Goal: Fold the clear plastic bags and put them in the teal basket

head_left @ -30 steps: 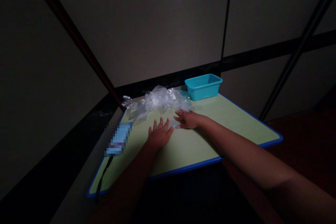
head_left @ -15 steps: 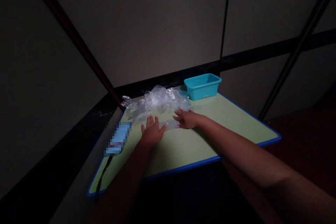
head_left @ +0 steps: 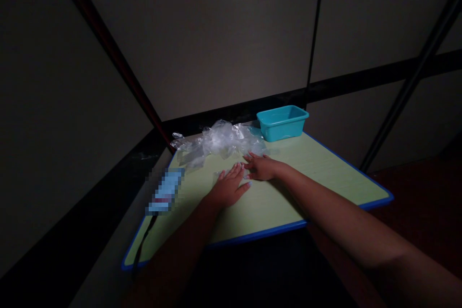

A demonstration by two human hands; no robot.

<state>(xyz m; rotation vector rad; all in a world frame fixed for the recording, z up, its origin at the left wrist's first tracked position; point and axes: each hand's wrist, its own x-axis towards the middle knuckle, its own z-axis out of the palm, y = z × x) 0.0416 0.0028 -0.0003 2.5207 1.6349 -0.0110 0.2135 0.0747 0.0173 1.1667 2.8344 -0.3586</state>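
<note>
A small clear plastic sheet (head_left: 218,173) lies flat on the pale green table, mostly covered by my hands. My left hand (head_left: 229,188) rests palm down over it, fingers stretched out and thumb apart. Close by on the right, my right hand (head_left: 260,167) lies with its fingers spread, the fingertips at the sheet's right end and near my left fingertips. Just beyond both hands is a crumpled heap of clear plastic bags (head_left: 224,138).
A turquoise plastic basket (head_left: 283,130) stands at the table's back right corner. On the left lies a blurred-out light blue object (head_left: 166,191) with a dark strap. The table (head_left: 267,207) has a blue edge, with wall panels behind it.
My left hand has slid right across the small sheet, up to my right hand. My right hand has hardly moved. The whole view has shifted slightly.
</note>
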